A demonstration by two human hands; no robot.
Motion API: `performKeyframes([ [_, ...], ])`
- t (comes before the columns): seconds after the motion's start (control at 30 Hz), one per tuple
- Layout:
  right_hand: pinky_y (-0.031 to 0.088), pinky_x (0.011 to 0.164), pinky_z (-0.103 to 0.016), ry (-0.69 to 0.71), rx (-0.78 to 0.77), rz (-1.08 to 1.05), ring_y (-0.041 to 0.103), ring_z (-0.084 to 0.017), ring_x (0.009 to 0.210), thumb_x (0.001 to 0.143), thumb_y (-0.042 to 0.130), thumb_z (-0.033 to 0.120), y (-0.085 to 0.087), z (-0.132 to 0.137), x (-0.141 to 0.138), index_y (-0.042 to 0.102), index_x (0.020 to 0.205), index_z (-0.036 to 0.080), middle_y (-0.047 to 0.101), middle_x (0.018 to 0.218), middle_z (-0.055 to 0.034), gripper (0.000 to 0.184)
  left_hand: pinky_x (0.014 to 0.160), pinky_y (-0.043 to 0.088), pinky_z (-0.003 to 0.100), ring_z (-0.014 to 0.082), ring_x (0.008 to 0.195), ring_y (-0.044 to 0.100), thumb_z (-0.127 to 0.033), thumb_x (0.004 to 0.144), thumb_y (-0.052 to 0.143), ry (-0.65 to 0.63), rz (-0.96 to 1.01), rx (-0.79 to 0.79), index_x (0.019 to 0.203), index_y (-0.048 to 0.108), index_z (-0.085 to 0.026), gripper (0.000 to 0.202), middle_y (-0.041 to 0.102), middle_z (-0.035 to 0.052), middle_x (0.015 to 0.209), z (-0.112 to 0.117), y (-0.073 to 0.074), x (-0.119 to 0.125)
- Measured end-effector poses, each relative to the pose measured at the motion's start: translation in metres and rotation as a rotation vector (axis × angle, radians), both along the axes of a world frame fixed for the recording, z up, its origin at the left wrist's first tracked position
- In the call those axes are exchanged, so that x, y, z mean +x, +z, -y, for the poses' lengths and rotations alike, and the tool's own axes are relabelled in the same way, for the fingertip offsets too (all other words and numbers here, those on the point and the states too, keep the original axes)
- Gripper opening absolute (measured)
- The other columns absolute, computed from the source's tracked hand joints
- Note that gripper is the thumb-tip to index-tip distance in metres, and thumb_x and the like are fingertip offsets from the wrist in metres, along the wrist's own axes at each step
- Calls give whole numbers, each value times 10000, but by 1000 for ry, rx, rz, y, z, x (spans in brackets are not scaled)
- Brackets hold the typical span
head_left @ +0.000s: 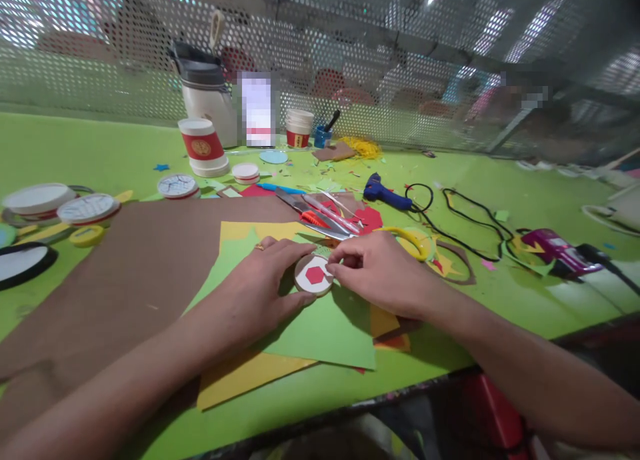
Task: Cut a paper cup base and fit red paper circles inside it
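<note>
A small round white disc (314, 275) with a red hexagon stuck on it lies on a green paper sheet (325, 330). My left hand (265, 280), a ring on one finger, curls round the disc's left side and holds it. My right hand (373, 270) pinches at the disc's right edge with fingertips pressed together. Under the green sheet lie a yellow sheet (240, 377) and a large brown sheet (125, 280).
Scissors and craft knives (323, 215) lie just beyond my hands, with yellow-handled scissors (410, 240) to the right. A blue glue gun (385, 193), black cords and a purple glue gun (557, 250) lie further right. Paper cups (203, 147), lids and discs stand at left and back, before a mesh wall.
</note>
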State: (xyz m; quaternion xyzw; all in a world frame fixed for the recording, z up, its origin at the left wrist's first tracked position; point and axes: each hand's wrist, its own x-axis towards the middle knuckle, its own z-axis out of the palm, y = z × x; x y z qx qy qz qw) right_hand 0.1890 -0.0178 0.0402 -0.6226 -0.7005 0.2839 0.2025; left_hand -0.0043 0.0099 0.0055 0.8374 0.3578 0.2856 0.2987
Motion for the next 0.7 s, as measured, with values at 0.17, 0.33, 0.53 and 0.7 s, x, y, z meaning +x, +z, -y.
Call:
performKeyframes([
  [0.17, 404, 585, -281, 131, 245, 23, 580, -153, 643, 816, 596, 110, 8, 7, 10, 750, 822, 139, 689, 729, -55, 157, 773, 416, 356, 298, 900, 606, -437, 741, 707, 72, -40, -22, 1078, 689, -234, 394, 716, 94, 1016, 2, 0, 0],
  [0.33, 384, 596, -281, 268, 317, 165, 538, -156, 670, 858, 621, 130, 10, 12, 17, 742, 862, 143, 605, 726, -36, 122, 761, 449, 379, 287, 930, 600, -422, 782, 669, 84, -139, -11, 1239, 537, -245, 507, 664, 92, 1075, 4, -3, -2],
  [0.53, 418, 670, -306, 280, 362, 176, 548, -179, 743, 869, 635, 156, -3, 6, 10, 722, 870, 94, 589, 802, -63, 107, 771, 468, 381, 252, 945, 586, -372, 824, 643, 63, -190, 41, 1331, 383, -287, 575, 633, 53, 1066, 5, -6, -3],
  [0.7, 449, 762, -321, 268, 288, 159, 583, -199, 842, 882, 626, 199, -7, 4, 3, 719, 934, 120, 612, 881, -67, 132, 797, 473, 371, 239, 963, 573, -358, 834, 639, 60, -194, 80, 1362, 348, -273, 609, 611, 45, 1068, 7, -6, -2],
])
